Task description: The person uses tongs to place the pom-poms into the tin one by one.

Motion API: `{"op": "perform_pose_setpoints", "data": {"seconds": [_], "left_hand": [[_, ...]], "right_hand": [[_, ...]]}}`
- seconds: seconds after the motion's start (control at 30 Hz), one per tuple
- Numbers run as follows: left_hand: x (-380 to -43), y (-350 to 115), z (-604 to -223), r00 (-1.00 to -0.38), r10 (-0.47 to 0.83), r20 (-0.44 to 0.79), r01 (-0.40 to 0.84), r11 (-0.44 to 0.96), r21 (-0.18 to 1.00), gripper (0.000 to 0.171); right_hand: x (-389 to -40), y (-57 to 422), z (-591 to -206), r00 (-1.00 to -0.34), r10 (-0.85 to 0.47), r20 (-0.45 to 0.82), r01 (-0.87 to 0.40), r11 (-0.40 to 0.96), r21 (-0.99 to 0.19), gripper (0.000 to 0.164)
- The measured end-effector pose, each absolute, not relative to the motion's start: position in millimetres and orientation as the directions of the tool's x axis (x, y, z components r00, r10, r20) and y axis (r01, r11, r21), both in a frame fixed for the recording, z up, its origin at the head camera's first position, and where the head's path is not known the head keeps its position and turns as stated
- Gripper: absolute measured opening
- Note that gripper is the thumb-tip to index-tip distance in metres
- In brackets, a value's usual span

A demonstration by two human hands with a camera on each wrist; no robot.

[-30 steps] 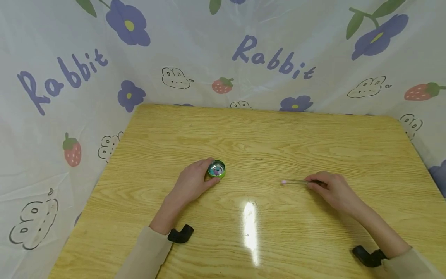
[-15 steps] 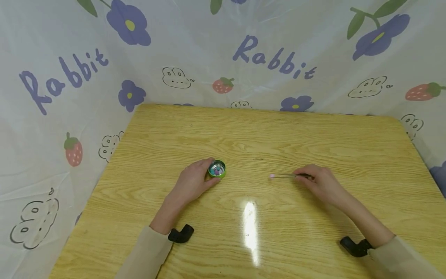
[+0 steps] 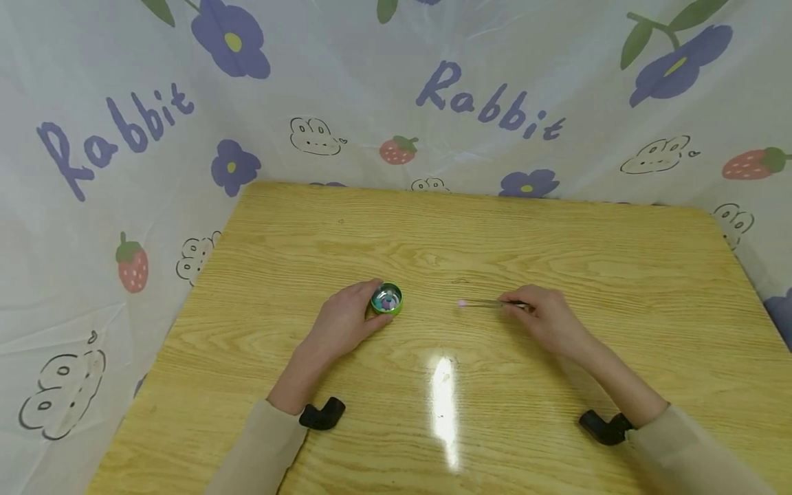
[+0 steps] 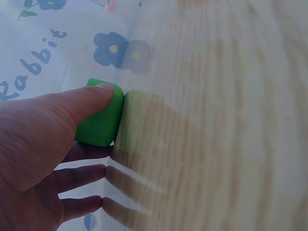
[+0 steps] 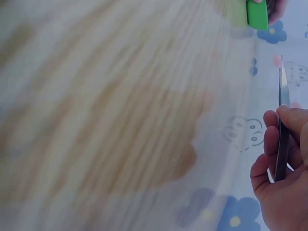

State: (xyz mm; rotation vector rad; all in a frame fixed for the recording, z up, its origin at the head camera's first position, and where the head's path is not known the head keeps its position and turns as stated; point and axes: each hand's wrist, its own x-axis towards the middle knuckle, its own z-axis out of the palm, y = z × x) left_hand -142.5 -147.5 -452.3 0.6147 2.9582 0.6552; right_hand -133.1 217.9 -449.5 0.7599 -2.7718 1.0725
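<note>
Near the middle of the table in the head view stands a small round green container (image 3: pixel 387 308). Its shiny inside has several small teal and purple pieces at the bottom. My left hand (image 3: pixel 346 317) grips it from the left, with the thumb on its near side. The left wrist view gives its smooth green wall (image 4: pixel 100 122) standing on the table. To its right my right hand (image 3: pixel 547 320) pinches a pair of tweezers (image 5: pixel 283 132). A small pink ball (image 3: pixel 462 303) is at their tips, a short way right of the container.
The wood-grain table (image 3: pixel 495 237) meets a white curtain (image 3: pixel 346 75) printed with flowers, rabbits and strawberries at the back and left. A black wrist mount (image 3: pixel 323 414) sits at my left cuff, and another black mount (image 3: pixel 603 427) at the right.
My right hand has moved left and slightly away from me, bringing the tweezers and pink ball closer to the container. The left hand and the container stay in place.
</note>
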Motion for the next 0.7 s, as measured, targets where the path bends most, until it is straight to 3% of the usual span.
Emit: {"op": "perform_pose_setpoints", "data": {"seconds": [0.7], "left_hand": [[-143.4,-147.6,-453.6,-0.919,0.393,0.036,0.373,0.833,0.409,0.068]], "right_hand": [[-148.0,165.1,-446.3,-0.853,-0.448,0.266,-0.502,0.571,-0.65,0.016]]}}
